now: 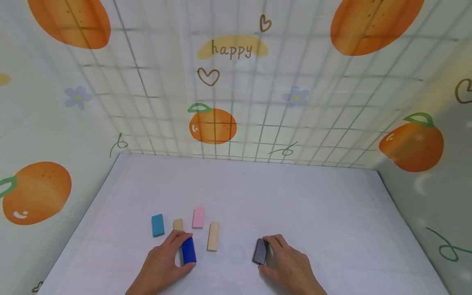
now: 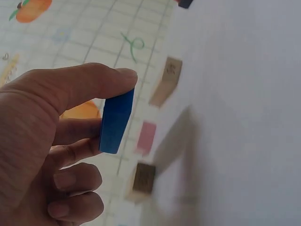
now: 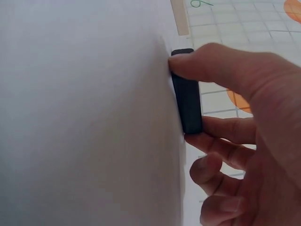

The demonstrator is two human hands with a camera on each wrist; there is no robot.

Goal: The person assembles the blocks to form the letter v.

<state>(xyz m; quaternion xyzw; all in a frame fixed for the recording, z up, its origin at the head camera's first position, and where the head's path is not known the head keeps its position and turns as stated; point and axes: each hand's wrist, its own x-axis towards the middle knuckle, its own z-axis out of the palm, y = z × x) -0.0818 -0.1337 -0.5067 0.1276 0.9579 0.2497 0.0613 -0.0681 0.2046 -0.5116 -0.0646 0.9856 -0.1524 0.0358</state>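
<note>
Between thumb and fingertips, my left hand [image 1: 166, 259] pinches a blue block [image 1: 189, 250] by its two ends. The left wrist view shows this blue block [image 2: 115, 123] held above the white tabletop, with a shadow below. My right hand [image 1: 289, 263] grips a black block [image 1: 260, 251] the same way, to the right of the other blocks. In the right wrist view the black block [image 3: 188, 101] is right at the table surface, thumb on one end and fingertips at the other. Just beyond my left hand lies a short wooden block [image 1: 178, 224], partly hidden by the fingers.
A teal block [image 1: 157, 225] lies at the left, a pink block [image 1: 198, 218] farther back, and a longer wooden block [image 1: 213, 237] between the hands. The white table [image 1: 313, 196] is enclosed by cloth walls [image 1: 243, 90] printed with oranges and a grid.
</note>
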